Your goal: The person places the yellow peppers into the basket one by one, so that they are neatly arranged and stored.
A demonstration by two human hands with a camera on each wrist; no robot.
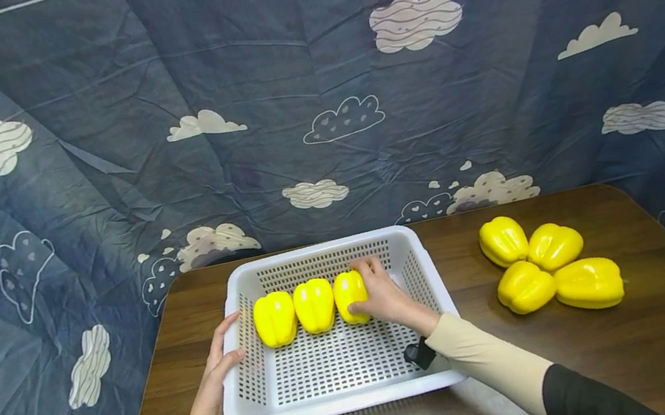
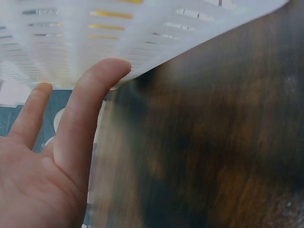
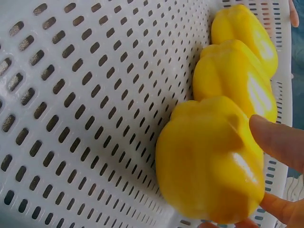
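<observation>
In the head view, three yellow bell peppers stand in a row inside a white perforated plastic basket [image 1: 341, 408]: one on the left [image 1: 275, 320], one in the middle [image 1: 314, 306] and one on the right [image 1: 348, 297]. My right hand [image 1: 385, 298] grips the right pepper, thumb on the near side and fingers round the far side. The right wrist view shows this pepper [image 3: 209, 161] resting at the basket floor, its fingertips partly hidden beneath. At the basket's left wall, my left hand [image 1: 211, 383] rests with fingers extended, thumb against the outside in the left wrist view.
Several more yellow bell peppers [image 1: 525, 287] lie clustered on the brown wooden table [image 1: 494, 364], right of the basket. A dark blue curtain [image 1: 357, 158] with cloud prints hangs behind the table's back edge.
</observation>
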